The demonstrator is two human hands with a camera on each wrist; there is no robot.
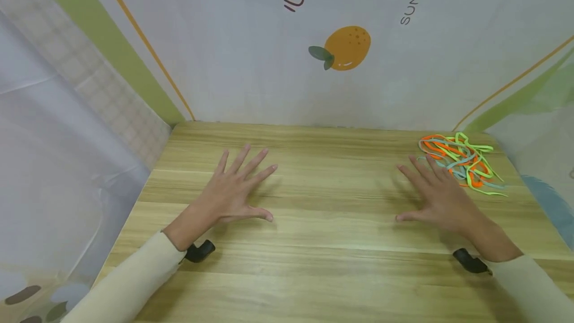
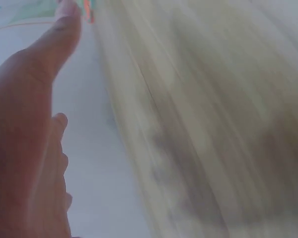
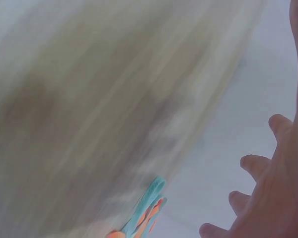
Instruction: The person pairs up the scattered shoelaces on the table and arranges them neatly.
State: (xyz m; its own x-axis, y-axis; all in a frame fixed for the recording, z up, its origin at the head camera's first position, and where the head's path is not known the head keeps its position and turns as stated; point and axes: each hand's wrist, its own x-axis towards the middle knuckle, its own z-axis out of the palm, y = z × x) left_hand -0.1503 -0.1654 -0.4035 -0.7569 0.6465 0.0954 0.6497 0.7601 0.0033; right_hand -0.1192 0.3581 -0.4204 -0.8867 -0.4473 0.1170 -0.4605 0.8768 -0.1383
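Observation:
My left hand hovers over the left part of the wooden table, palm down with fingers spread and nothing in it. On the other side, my right hand is held above the table in much the same pose, also holding nothing. Just beyond its fingers lies a loose tangle of flat shoelaces in orange, yellow-green and pale blue; the hand covers part of it in the head view. A looped blue lace and some orange show at the bottom of the right wrist view.
Behind the table hangs a white cloth printed with oranges and lettering. More cloth drapes down along the left side. A black wrist camera piece sticks out from the left sleeve, and another from the right sleeve.

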